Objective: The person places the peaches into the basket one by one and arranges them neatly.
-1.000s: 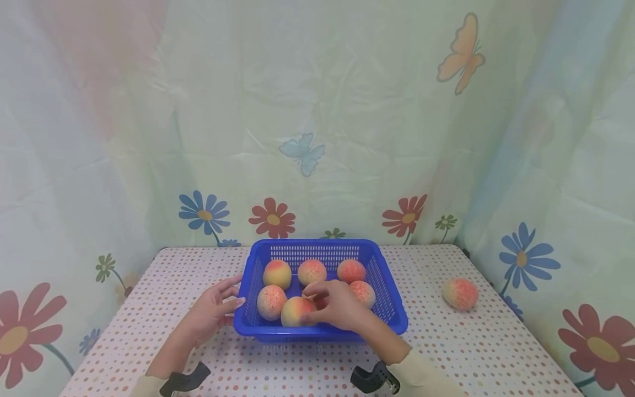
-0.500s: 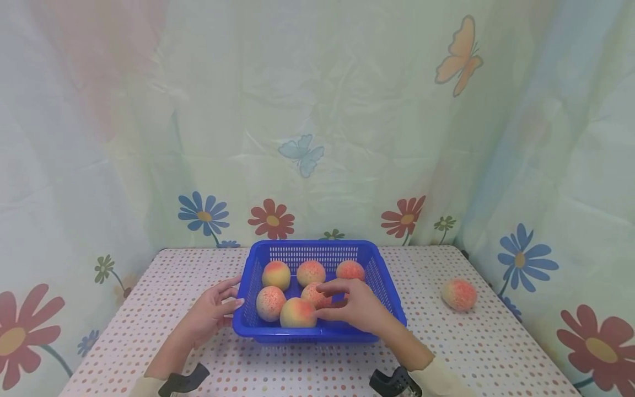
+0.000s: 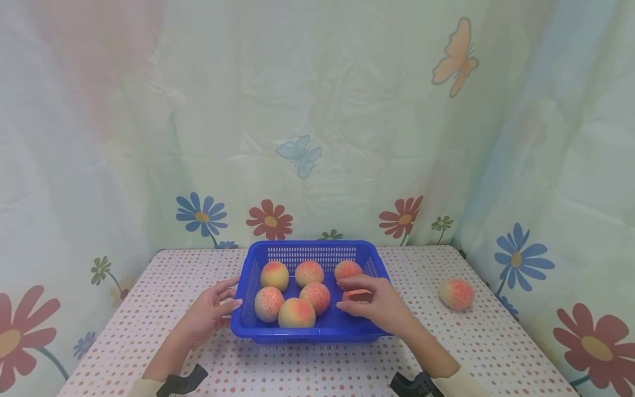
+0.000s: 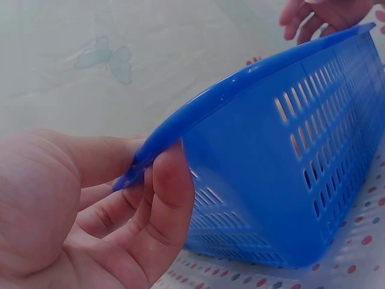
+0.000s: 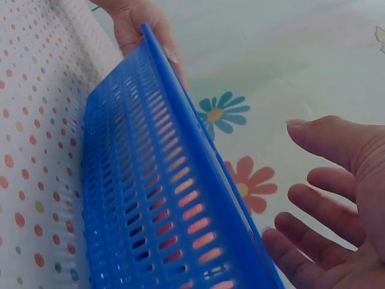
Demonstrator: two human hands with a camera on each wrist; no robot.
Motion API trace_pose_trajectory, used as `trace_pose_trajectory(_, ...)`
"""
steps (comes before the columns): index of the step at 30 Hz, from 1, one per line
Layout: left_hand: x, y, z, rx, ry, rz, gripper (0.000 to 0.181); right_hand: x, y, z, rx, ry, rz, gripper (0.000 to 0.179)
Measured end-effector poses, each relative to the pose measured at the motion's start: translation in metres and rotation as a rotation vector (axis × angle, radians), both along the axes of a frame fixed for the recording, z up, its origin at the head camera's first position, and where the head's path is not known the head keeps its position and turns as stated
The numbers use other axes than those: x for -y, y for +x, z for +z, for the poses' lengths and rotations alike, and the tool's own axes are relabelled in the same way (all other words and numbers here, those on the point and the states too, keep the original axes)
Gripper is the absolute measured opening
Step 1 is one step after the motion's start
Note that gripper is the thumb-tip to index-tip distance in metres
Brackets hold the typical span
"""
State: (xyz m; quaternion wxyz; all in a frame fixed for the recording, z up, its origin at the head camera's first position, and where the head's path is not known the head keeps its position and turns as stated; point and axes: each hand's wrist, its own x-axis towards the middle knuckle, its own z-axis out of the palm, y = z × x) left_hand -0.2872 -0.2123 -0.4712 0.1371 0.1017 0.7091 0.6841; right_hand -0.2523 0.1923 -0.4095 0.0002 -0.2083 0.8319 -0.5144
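A blue plastic basket (image 3: pixel 311 332) with slotted walls holds several peach-like fruits, yellow to pink-red. My left hand (image 3: pixel 210 309) grips its left rim; in the left wrist view the thumb lies over the rim (image 4: pixel 222 90) and the fingers are underneath. My right hand (image 3: pixel 382 303) is over the basket's right side with fingers spread and relaxed. Behind it one peach (image 3: pixel 357 296) is mostly hidden, showing between thumb and fingers. Left of that hand sit a speckled red peach (image 3: pixel 315 298) and a yellow-red peach (image 3: pixel 296 313). The right wrist view shows nothing in the right hand (image 5: pixel 331 211).
Another peach (image 3: pixel 456 294) lies outside the basket, on the right of the table. A dotted cloth (image 3: pixel 278 369) covers the tabletop. Behind and at both sides hangs a curtain (image 3: pixel 223 110) printed with flowers and butterflies.
My right hand has let go of the peaches at the front middle and moved right within the basket, uncovering the speckled red one. The left hand stays on the rim.
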Motion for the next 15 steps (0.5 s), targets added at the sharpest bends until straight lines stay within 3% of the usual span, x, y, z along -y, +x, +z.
trace_pose_trajectory(8, 0.001, 0.000, 0.000, 0.002, 0.012, -0.009, 0.078, -0.022, -0.001, -0.006, -0.048, -0.029, -0.093, 0.041)
trace_pose_trajectory(15, 0.001, 0.000, 0.001, 0.003, 0.021, -0.014, 0.078, -0.050, -0.002, -0.004, -0.051, -0.043, -0.253, 0.045)
